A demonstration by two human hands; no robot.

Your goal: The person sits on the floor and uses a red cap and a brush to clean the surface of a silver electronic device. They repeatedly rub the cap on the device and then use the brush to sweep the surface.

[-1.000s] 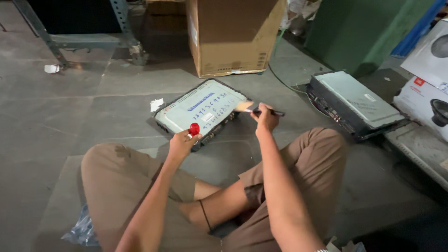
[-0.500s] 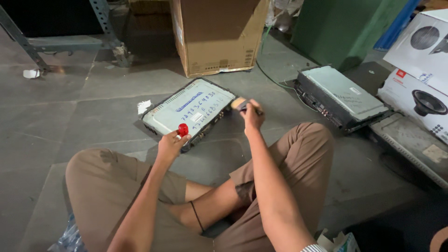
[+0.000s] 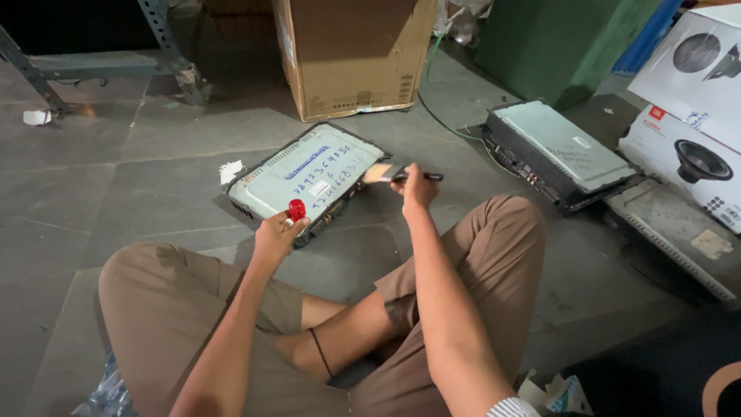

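I sit cross-legged on a grey tiled floor. A flat rectangular amplifier (image 3: pixel 309 171) with a pale green-grey top and blue handwriting lies in front of my knees. My left hand (image 3: pixel 276 235) grips a small red-handled tool (image 3: pixel 296 209) at the unit's near edge. My right hand (image 3: pixel 417 188) holds a paintbrush (image 3: pixel 394 174) with a black handle, its pale bristles against the unit's right edge.
A second amplifier (image 3: pixel 559 150) lies to the right. A cardboard box (image 3: pixel 355 54) stands behind, a green bin (image 3: pixel 563 42) beyond it, white speaker boxes (image 3: pixel 691 116) at far right. A metal rack leg (image 3: pixel 166 38) is at back left. A cable (image 3: pixel 440 120) runs across the floor.
The view has shifted, so the amplifier sits a little lower and further left. Both hands stay at the unit, with the brush still at its right edge.
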